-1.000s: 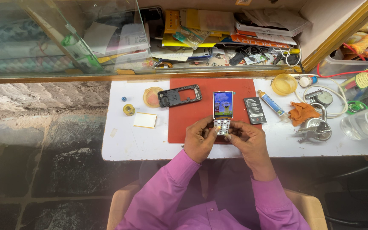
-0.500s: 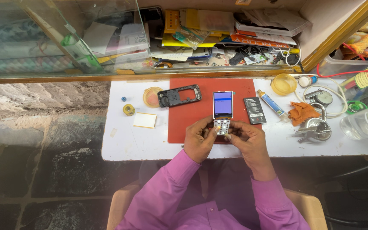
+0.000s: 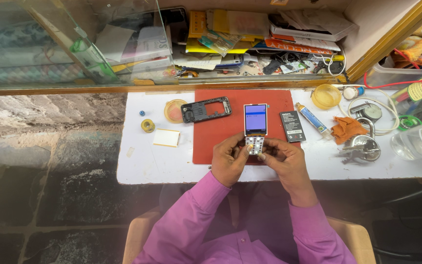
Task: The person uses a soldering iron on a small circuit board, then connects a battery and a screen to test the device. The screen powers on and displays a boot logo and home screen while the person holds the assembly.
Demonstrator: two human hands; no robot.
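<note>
Head view: both hands, left hand [image 3: 228, 164] and right hand [image 3: 282, 161], have fingers closed around the bare phone [image 3: 255, 128] over the red mat [image 3: 221, 142], screen lit and facing up, presumably for checking; the battery [image 3: 292, 126] lies alongside.

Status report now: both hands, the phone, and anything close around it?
Left hand and right hand both grip lower end of opened phone. Screen lit blue, over red mat. Battery beside it, apart; nothing blocking.

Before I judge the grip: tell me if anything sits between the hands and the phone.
Nothing visible does. The left hand and right hand hold the phone directly at its keypad end, above the red mat.
</note>
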